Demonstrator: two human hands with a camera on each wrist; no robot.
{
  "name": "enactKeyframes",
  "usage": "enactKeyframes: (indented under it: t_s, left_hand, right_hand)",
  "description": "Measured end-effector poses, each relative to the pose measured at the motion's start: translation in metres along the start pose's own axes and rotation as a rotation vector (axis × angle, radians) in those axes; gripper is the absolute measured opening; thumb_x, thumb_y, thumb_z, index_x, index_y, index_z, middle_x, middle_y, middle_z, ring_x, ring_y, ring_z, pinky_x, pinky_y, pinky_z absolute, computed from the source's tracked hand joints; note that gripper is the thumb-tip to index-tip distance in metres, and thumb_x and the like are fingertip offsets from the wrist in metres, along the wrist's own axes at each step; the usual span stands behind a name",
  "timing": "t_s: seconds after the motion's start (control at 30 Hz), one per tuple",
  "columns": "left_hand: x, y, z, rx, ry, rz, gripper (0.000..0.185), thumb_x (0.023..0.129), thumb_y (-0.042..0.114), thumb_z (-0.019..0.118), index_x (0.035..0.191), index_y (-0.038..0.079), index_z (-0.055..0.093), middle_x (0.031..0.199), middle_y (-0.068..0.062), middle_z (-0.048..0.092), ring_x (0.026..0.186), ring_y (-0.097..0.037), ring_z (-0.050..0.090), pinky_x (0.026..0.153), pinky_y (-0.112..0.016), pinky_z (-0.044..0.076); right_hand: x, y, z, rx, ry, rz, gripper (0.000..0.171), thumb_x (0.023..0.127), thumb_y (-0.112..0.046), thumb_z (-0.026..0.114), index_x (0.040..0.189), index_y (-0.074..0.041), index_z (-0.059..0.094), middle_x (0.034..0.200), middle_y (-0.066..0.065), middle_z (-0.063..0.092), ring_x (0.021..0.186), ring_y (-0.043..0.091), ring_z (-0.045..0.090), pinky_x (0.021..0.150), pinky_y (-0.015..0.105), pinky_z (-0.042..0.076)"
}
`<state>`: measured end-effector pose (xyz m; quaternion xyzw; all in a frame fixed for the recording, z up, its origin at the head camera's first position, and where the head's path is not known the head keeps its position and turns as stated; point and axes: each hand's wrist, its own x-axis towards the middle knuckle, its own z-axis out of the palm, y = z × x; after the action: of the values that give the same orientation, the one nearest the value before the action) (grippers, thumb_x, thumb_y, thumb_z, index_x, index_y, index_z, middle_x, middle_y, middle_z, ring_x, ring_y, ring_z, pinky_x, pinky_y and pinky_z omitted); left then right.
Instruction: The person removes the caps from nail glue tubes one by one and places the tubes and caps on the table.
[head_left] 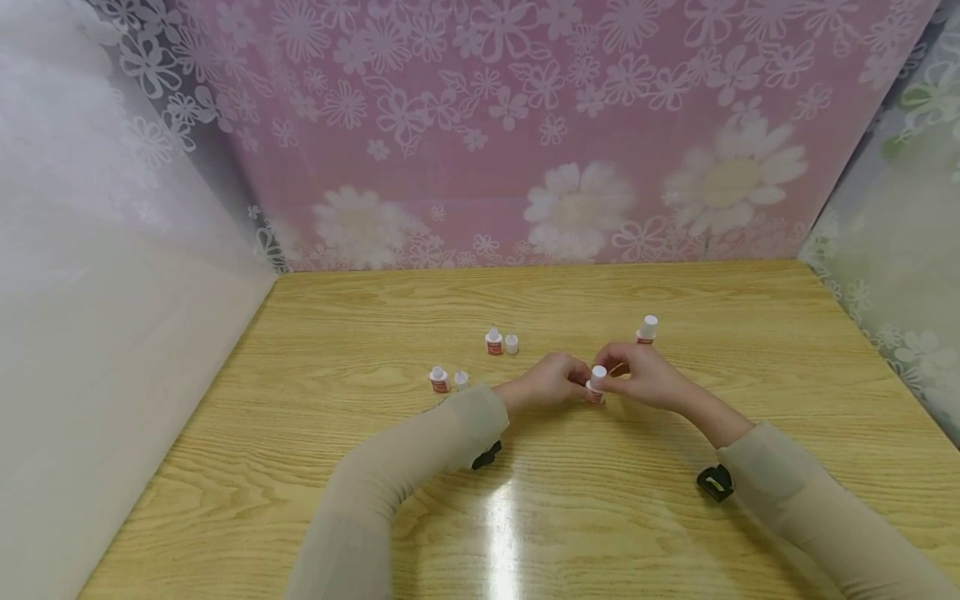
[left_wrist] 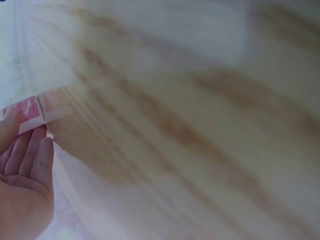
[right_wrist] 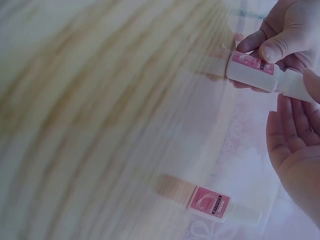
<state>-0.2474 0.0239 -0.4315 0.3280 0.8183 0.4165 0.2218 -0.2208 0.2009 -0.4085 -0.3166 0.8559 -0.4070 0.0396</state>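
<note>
both hands meeting over the middle of the wooden table (head_left: 675, 517), working one small white bottle with a pink label (head_left: 596, 384). left hand (head_left: 546, 382) pinching the bottle's labelled body, thumb and fingers curled round it, as seen from the right wrist view. right hand (head_left: 643, 377) closed on the bottle's white cap (head_left: 598, 372), fingertips curled about the top. bottle upright, or nearly so, between the two hands, base at or just above the tabletop; cannot tell which.

behind the right hand, close by, a second capped bottle (head_left: 647, 328) standing upright. further left, an uncapped bottle (head_left: 493, 342) with its loose white cap (head_left: 512, 343) just beside it. nearer the left forearm, another uncapped bottle (head_left: 438, 380), with its own cap (head_left: 461, 379) close alongside. beige sleeves on both arms, a black wrist mount (head_left: 715, 482) under the right one. pink floral sheet (head_left: 525, 125) standing at the back of the table, pale translucent panels at either side.
</note>
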Motion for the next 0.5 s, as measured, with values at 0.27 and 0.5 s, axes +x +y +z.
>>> enactKeyframes:
  t_s: [0.27,0.5]
  left_hand:
    - [0.0006,-0.0005,-0.0001,0.007,0.004,-0.006,0.012,0.079,0.013,0.066,0.088,0.006,0.069,0.079,0.006,0.066,0.073,0.003,0.055,0.068,-0.013,0.042]
    - [0.0005,-0.0005,-0.0008,0.018,0.002,-0.018,0.011,0.080,0.013,0.064,0.088,0.007,0.069,0.079,0.007,0.066,0.074,0.003,0.055,0.067,-0.014,0.042]
  right_hand:
    - [-0.0005,0.0060,0.0014,0.000,0.002,0.001,0.021,0.080,-0.010,0.066,0.098,0.000,0.059,0.091,0.006,0.061,0.086,0.021,0.057,0.074,0.038,0.047]
    - [0.0007,0.0028,0.0009,0.007,0.019,0.080,0.021,0.076,-0.015,0.071,0.085,-0.003,0.056,0.078,0.001,0.059,0.075,0.016,0.057,0.065,0.028,0.048]
